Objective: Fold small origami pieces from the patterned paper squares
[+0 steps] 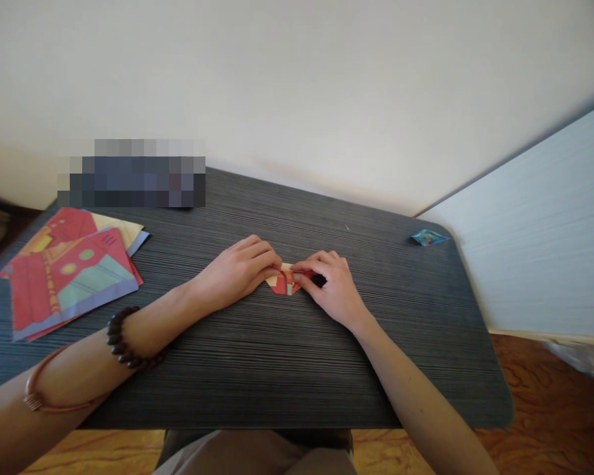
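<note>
"What's on the far left?"
"A loose pile of paper sheets (74, 280) on the dark counter (247, 376), unevenly stacked, printed in red, yellow and blue-grey. Behind it, near the wall (297, 86), a pixelated patch (138, 178) hides something dark. I can't tell what."
"And next along?"
"The left arm reaches in, wearing a copper-coloured bangle (32, 399) and, closer to the wrist, a string of dark beads (121, 355). At its end, the left hand (245, 267) lies low over the counter, fingers bent and tips touching the left side of a folded paper (283, 285). Whether it pinches or only presses, I can't tell."
"Where exactly is that paper?"
"Near the middle of the counter, between the two hands. It's small, with red and pale yellow showing."
"What about the other hand?"
"The right hand (340, 287) has its thumb and forefinger clamped on the paper's right side, with a gap between them nearer the palm."
"Anything farther right?"
"A small blue folded piece (428, 238), pointed at both ends, near the counter's far right corner. Past it stand a pale panel (544, 218) and, lower down, brown wood-patterned floor (534, 382)."
</note>
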`<state>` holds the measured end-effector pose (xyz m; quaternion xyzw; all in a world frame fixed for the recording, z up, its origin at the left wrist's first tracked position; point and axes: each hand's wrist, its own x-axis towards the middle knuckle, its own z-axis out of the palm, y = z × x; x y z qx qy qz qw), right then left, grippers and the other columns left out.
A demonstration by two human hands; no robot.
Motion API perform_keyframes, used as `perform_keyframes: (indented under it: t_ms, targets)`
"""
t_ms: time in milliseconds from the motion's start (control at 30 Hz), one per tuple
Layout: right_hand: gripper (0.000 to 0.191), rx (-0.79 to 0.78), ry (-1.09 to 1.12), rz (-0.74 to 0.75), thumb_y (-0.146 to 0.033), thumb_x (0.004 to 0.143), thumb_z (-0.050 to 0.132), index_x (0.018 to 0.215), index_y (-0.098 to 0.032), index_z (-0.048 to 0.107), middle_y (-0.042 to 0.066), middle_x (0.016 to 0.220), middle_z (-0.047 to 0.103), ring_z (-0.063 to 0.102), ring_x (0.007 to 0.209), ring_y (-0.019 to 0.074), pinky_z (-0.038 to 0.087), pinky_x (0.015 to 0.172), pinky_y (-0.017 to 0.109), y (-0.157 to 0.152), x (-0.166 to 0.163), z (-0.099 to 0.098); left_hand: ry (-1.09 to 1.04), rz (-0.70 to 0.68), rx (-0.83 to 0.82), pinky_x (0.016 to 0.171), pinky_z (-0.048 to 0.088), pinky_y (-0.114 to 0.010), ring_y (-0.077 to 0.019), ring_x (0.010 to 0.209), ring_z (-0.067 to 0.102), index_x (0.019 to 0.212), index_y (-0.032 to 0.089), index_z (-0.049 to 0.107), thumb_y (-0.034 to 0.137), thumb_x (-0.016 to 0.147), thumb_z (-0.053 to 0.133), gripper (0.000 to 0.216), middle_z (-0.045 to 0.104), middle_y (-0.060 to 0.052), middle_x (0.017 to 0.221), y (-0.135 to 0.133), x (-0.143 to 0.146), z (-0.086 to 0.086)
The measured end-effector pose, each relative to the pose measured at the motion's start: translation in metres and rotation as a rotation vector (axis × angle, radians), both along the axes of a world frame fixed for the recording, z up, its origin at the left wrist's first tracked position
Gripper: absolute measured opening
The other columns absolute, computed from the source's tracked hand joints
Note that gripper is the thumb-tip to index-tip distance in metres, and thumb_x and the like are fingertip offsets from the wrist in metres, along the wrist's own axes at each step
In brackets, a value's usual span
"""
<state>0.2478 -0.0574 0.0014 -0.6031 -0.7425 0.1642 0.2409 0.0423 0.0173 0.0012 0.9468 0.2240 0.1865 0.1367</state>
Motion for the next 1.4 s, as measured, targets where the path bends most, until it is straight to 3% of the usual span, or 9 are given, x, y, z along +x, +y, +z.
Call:
perform_keyframes:
  t_ms: [267, 467, 633, 767, 1033, 1167, 1233, 1400]
  targets:
    - [0.023, 0.163, -0.112, 0.154, -0.032, 0.092, 0.051, 0.106, -0.025, 0.067, 0.003, 0.095, 0.063, 0.053, 0.084, 0.0154, 0.039, 0.074, 0.031, -0.003, 0.011, -0.011, 0.081, -0.127, 0.168, 0.083, 0.049, -0.034, -0.0203, 0.096, 0.054, 0.120, 0.016, 0.056, 0.017, 0.094, 0.041, 0.031, 0.061, -0.010, 0.104, -0.001, -0.024, 0.000]
    - [0.026, 0.301, -0.392, 0.259, -0.023, 0.096, 0.044, 0.114, -0.025, 0.062, 0.002, 0.101, 0.066, 0.052, 0.092, 0.0179, 0.034, 0.077, 0.035, -0.009, 0.015, -0.003, 0.091, -0.165, 0.308, 0.082, 0.049, -0.035, -0.0217, 0.096, 0.054, 0.114, 0.013, 0.059, 0.017, 0.095, 0.039, 0.028, 0.063, -0.010, 0.103, -0.009, -0.025, 0.002]
    - [0.029, 0.301, -0.553, 0.256, -0.020, 0.097, 0.040, 0.118, -0.020, 0.059, 0.003, 0.098, 0.066, 0.050, 0.094, 0.0208, 0.032, 0.077, 0.038, -0.019, 0.007, 0.004, 0.152, -0.159, 0.374, 0.080, 0.047, -0.037, -0.0241, 0.095, 0.053, 0.109, 0.012, 0.062, 0.019, 0.093, 0.043, 0.025, 0.064, -0.009, 0.100, -0.014, -0.024, 0.006]
    - [0.033, 0.273, -0.598, 0.213, -0.018, 0.097, 0.037, 0.126, -0.017, 0.052, 0.004, 0.102, 0.066, 0.048, 0.100, 0.0227, 0.031, 0.080, 0.040, -0.028, 0.002, 0.005, 0.197, -0.069, 0.415, 0.081, 0.046, -0.042, -0.0283, 0.101, 0.052, 0.118, 0.011, 0.058, 0.014, 0.090, 0.046, 0.031, 0.063, -0.009, 0.108, -0.026, -0.025, 0.007]
    - [0.030, 0.210, -0.459, 0.062, -0.018, 0.092, 0.046, 0.120, -0.022, 0.058, 0.003, 0.105, 0.065, 0.049, 0.101, 0.0223, 0.028, 0.084, 0.041, -0.034, -0.006, 0.001, 0.255, 0.078, 0.367, 0.077, 0.047, -0.041, -0.0291, 0.102, 0.051, 0.114, 0.014, 0.061, 0.015, 0.086, 0.052, 0.030, 0.063, -0.007, 0.103, -0.041, -0.017, 0.005]
    - [0.016, 0.142, -0.297, -0.101, -0.029, 0.089, 0.051, 0.088, -0.024, 0.067, 0.001, 0.088, 0.065, 0.050, 0.091, 0.0209, 0.028, 0.082, 0.040, -0.018, -0.018, 0.008, 0.258, 0.078, 0.347, 0.078, 0.047, -0.041, -0.0284, 0.101, 0.051, 0.111, 0.014, 0.062, 0.015, 0.085, 0.054, 0.027, 0.062, -0.008, 0.101, -0.040, -0.015, 0.005]
    - [0.021, 0.111, -0.236, -0.148, -0.033, 0.088, 0.053, 0.073, -0.022, 0.064, 0.001, 0.082, 0.064, 0.050, 0.088, 0.0205, 0.027, 0.080, 0.039, -0.007, -0.024, 0.009, 0.255, 0.076, 0.338, 0.078, 0.047, -0.040, -0.0277, 0.100, 0.052, 0.113, 0.014, 0.061, 0.016, 0.086, 0.053, 0.028, 0.062, -0.007, 0.098, -0.039, -0.015, 0.004]
    - [0.009, 0.046, -0.082, -0.210, -0.030, 0.083, 0.059, 0.080, -0.022, 0.061, -0.001, 0.084, 0.062, 0.050, 0.084, 0.0183, 0.030, 0.078, 0.034, 0.004, -0.033, 0.001, 0.239, 0.062, 0.308, 0.078, 0.047, -0.039, -0.0267, 0.100, 0.051, 0.120, 0.017, 0.057, 0.018, 0.088, 0.052, 0.033, 0.060, -0.007, 0.101, -0.039, -0.018, 0.004]
